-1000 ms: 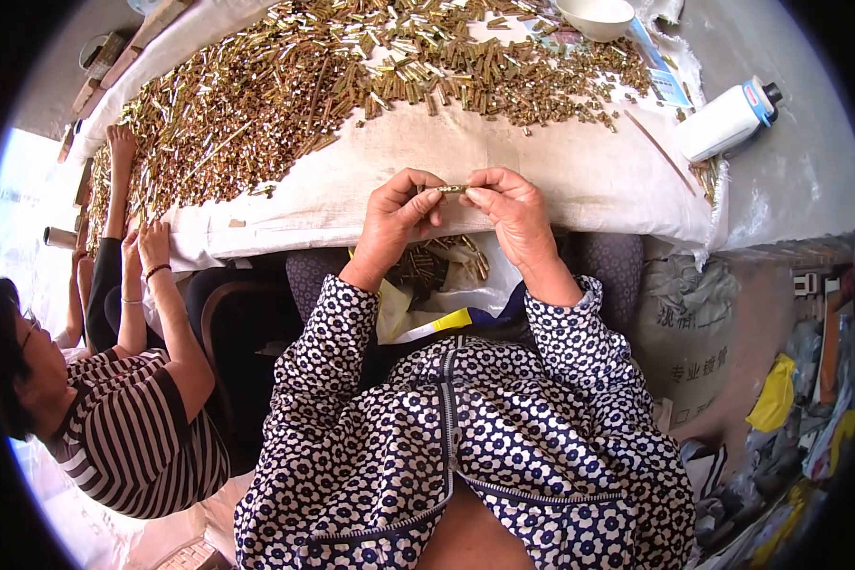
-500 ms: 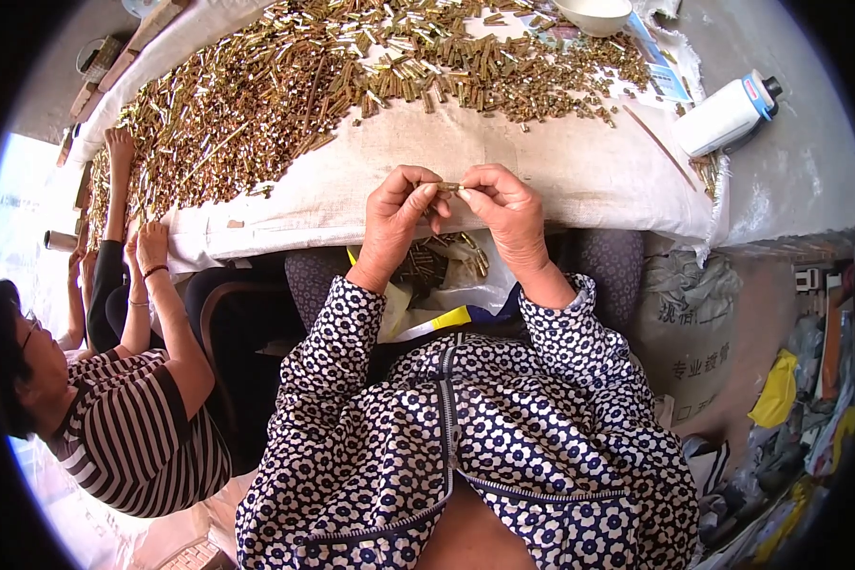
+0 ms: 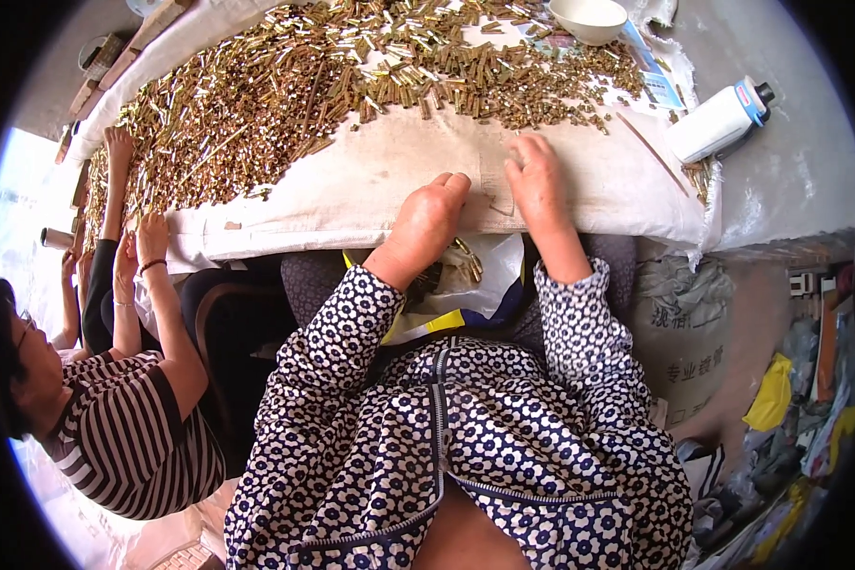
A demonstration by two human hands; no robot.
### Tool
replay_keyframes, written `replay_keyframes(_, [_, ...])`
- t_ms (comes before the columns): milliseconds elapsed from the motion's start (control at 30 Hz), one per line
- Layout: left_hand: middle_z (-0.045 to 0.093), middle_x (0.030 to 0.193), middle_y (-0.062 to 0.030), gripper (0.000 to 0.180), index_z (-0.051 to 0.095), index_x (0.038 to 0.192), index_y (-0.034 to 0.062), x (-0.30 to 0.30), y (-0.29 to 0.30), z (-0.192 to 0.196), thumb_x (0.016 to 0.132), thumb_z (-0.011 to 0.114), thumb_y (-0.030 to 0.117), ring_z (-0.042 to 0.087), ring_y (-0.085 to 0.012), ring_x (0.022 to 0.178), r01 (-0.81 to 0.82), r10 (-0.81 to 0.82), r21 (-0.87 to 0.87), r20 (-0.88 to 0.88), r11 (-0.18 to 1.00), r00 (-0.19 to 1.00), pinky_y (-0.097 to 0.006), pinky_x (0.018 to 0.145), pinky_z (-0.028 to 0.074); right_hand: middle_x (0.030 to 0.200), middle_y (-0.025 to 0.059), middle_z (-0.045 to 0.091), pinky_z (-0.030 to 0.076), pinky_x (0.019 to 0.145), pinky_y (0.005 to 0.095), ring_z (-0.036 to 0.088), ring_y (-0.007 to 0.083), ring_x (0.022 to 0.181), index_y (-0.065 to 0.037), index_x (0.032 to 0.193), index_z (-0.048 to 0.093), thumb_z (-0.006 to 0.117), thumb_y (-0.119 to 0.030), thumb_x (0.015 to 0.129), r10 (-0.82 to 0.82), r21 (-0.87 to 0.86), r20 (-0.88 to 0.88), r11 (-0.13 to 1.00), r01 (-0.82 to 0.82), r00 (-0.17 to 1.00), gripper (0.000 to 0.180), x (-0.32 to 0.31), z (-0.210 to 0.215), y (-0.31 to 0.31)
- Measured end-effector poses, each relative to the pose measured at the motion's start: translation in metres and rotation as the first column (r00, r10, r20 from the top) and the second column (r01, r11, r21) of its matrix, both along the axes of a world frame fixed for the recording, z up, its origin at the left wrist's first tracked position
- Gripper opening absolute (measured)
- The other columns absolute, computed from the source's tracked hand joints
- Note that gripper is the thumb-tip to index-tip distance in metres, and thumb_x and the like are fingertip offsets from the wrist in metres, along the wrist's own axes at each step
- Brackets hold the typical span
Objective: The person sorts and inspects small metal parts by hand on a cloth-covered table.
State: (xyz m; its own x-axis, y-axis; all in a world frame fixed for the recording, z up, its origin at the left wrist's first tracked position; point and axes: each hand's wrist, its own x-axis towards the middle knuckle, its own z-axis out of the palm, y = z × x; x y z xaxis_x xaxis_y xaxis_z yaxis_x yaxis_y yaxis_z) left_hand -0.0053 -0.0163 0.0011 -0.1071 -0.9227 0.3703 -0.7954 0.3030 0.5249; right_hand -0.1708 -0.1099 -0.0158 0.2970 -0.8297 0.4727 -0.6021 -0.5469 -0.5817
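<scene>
My left hand [image 3: 430, 220] is closed over the near edge of a cloth-covered table [image 3: 380, 180], its fingers curled under. Whatever it may hold is hidden by the back of the hand. To its right, my right hand [image 3: 541, 185] reaches forward over the cloth, fingers bent, with the thumb apart from them. Its fingertips are just short of the small brass-coloured metal pieces [image 3: 541, 109] along the edge of a large heap [image 3: 247, 123]. Slim brass-coloured pieces [image 3: 465, 261] lie in an open plastic bag [image 3: 503, 271] on my lap.
A white bowl [image 3: 589, 19] stands at the back right. A white bottle [image 3: 722, 123] lies at the right edge, near a thin stick [image 3: 651, 152]. On the left a co-worker in a striped shirt [image 3: 133, 427] has hands at the heap. Sacks and plastic bags [image 3: 684, 332] fill the right floor.
My hands, earlier together on a small brass-coloured piece, have parted. My left hand has turned and come down nearer the table edge. My right hand has moved forward and right toward the heap.
</scene>
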Motion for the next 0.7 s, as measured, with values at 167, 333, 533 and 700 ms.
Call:
replay_keyframes(167, [0.063, 0.08, -0.0087, 0.008, 0.057, 0.094, 0.0022, 0.009, 0.011, 0.015, 0.091, 0.056, 0.009, 0.059, -0.0158, 0.065, 0.022, 0.173, 0.354, -0.51, 0.935, 0.843, -0.028, 0.058, 0.048, 0.104, 0.0097, 0.062, 0.05, 0.083, 0.0385, 0.06, 0.0293, 0.094, -0.008, 0.098, 0.065, 0.064, -0.008, 0.078, -0.167, -0.112, -0.227, 0.983, 0.144, 0.96, 0.02, -0.001, -0.01, -0.033])
replay_keyframes(333, [0.063, 0.08, -0.011, 0.009, 0.062, 0.091, 0.001, 0.021, 0.037, 0.049, 0.088, 0.06, 0.009, 0.062, -0.0206, 0.069, 0.258, -0.146, 0.288, -0.358, 0.922, 0.922, -0.031, 0.06, 0.05, 0.096, 0.0085, 0.062, 0.05, 0.078, 0.0381, 0.06, 0.0283, 0.089, -0.008, 0.092, 0.064, 0.063, -0.006, 0.078, -0.114, -0.132, -0.221, 0.987, 0.086, 0.968, 0.014, 0.0, -0.018, -0.035])
replay_keyframes(533, [0.063, 0.076, -0.016, 0.011, 0.062, 0.087, 0.0007, 0.046, -0.024, 0.053, 0.084, 0.064, 0.011, 0.063, -0.0283, 0.067, -0.097, 0.112, 0.078, -0.216, 0.992, 0.97, -0.036, 0.061, 0.049, 0.087, 0.008, 0.062, 0.05, 0.071, 0.0371, 0.059, 0.0279, 0.082, -0.008, 0.083, 0.062, 0.063, -0.006, 0.076, -0.089, -0.187, -0.116, 0.98, 0.066, 0.989, 0.007, 0.001, -0.011, -0.023])
replay_keyframes(700, [0.065, 0.08, -0.0161, 0.022, 0.061, 0.091, 0.0033, 0.059, -0.093, 0.029, 0.084, 0.065, 0.024, 0.064, -0.0292, 0.071, -0.301, 0.301, -0.014, 0.103, 0.953, 0.948, -0.038, 0.065, 0.05, 0.086, 0.007, 0.062, 0.05, 0.07, 0.0368, 0.059, 0.0273, 0.08, -0.009, 0.082, 0.061, 0.064, -0.005, 0.075, -0.148, -0.172, -0.218, 0.979, 0.112, 0.965, 0.008, 0.002, -0.017, -0.022])
